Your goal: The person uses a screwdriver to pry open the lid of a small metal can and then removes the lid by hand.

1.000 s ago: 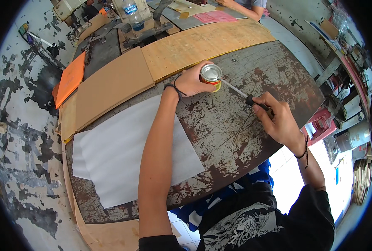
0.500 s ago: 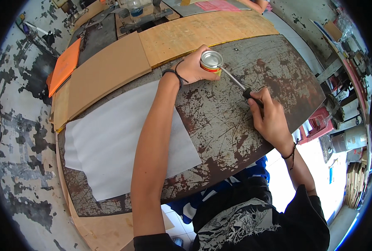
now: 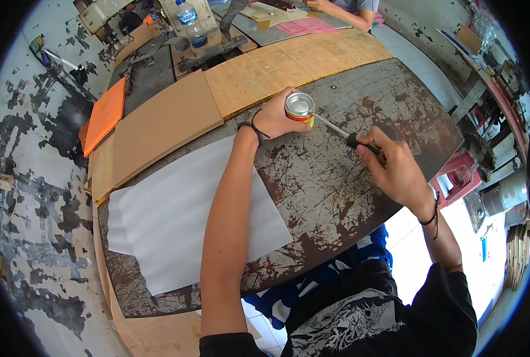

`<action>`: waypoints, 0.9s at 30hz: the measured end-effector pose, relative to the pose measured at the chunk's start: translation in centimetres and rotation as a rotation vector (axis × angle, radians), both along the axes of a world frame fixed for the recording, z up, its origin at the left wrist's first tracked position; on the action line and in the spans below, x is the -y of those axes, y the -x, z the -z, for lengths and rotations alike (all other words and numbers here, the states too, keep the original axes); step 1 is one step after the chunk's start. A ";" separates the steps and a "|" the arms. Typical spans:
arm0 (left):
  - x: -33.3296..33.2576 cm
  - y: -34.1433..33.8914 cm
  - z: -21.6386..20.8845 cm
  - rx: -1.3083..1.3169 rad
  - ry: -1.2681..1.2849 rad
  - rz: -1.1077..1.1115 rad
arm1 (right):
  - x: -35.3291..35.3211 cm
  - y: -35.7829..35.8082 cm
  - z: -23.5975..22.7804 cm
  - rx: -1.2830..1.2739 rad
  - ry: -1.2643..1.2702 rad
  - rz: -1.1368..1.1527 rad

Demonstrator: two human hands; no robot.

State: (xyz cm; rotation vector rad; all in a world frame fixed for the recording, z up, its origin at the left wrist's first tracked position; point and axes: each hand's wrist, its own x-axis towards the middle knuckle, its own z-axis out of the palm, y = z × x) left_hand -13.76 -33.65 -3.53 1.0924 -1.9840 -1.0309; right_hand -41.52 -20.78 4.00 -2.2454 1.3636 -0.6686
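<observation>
My left hand (image 3: 275,119) is wrapped round a small tin can (image 3: 301,106) with a silver lid and a red and yellow side. The can is upright over the scratched worktable. In my right hand (image 3: 399,166) is a screwdriver (image 3: 340,131), gripped by its black handle. Its metal shaft slants up to the left, and the tip meets the can's lid rim at the right side. Under my left forearm lies a white sheet (image 3: 170,220) with a wavy left edge, flat on the table (image 3: 324,208).
Beyond the table edge lie a brown cardboard sheet (image 3: 167,128), a wooden board (image 3: 295,56) and an orange sheet (image 3: 104,116). A plastic water bottle (image 3: 190,24) stands at the back. Another person's arm (image 3: 348,15) rests at the far table. A red stool (image 3: 458,175) is on the right.
The view has shifted, so the scene sits lower and more of the far side shows. Both hands keep their holds, and the screwdriver tip stays at the can's rim.
</observation>
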 end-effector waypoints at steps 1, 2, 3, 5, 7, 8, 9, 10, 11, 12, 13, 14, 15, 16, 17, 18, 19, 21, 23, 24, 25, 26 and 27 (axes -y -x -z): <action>-0.1 0.1 0.2 -0.002 -0.004 0.005 | 0.0 -0.2 -0.3 0.029 0.022 -0.010; -0.2 0.0 0.3 0.002 -0.006 0.001 | 0.1 -0.5 -0.5 0.060 0.044 -0.021; -0.2 -0.1 0.4 0.007 -0.010 -0.004 | 0.1 -0.7 -0.5 0.091 0.065 -0.034; -0.1 0.2 0.4 -0.021 0.003 0.010 | 0.1 -0.6 1.2 0.116 0.124 -0.025; -0.3 0.4 0.5 -0.027 -0.016 0.009 | 0.0 -0.6 3.8 0.107 0.196 -0.002; -0.2 0.5 0.3 -0.021 -0.018 0.011 | -0.2 -0.7 5.1 0.095 0.243 0.024; -0.2 0.7 0.2 -0.035 -0.015 0.011 | -0.3 -0.6 5.7 0.082 0.290 0.050; -0.1 0.6 0.2 -0.029 -0.014 0.006 | -0.2 -0.7 5.8 0.075 0.287 0.039; -0.1 0.4 0.3 -0.024 -0.013 0.003 | -0.2 -0.8 5.8 0.067 0.284 0.029; -0.2 0.2 0.4 -0.025 -0.019 0.008 | -0.2 -0.8 5.9 0.057 0.281 0.021; -0.1 0.1 0.3 -0.025 -0.016 0.015 | 0.0 -0.9 5.6 0.089 0.260 0.008; -0.1 -0.1 0.3 -0.025 -0.013 0.024 | 0.1 -0.8 5.4 0.121 0.238 -0.005; -0.1 -0.2 0.4 -0.012 -0.004 0.015 | 0.2 -0.7 5.1 0.152 0.217 -0.018; -0.3 -0.2 0.4 -0.020 -0.003 0.000 | 0.1 -0.6 4.4 0.130 0.159 -0.014; -0.4 -0.1 0.4 -0.028 -0.002 -0.016 | -0.1 -0.3 3.6 0.109 0.100 -0.010; -0.3 0.0 0.4 -0.037 -0.002 -0.031 | -0.1 -0.1 3.1 0.087 0.041 -0.007; -0.2 0.2 0.2 -0.015 -0.001 -0.047 | -0.1 0.1 3.0 0.094 0.067 -0.011; -0.1 0.2 -0.2 0.023 0.007 -0.057 | -0.1 0.4 2.8 0.109 0.119 -0.017; -0.1 0.0 0.1 0.020 0.005 -0.044 | 0.1 0.5 2.8 0.115 0.114 -0.015; 0.1 -0.1 0.1 0.014 0.000 -0.046 | 0.3 0.5 2.7 0.118 0.112 -0.014; 0.1 -0.1 0.3 0.007 -0.011 -0.047 | 0.3 0.5 2.5 0.107 0.097 -0.008; 0.1 -0.1 0.4 0.002 -0.023 -0.048 | 0.3 0.6 1.8 0.097 0.083 -0.003; 0.2 -0.2 0.3 0.018 -0.010 -0.046 | 0.4 0.5 1.1 0.089 0.068 0.001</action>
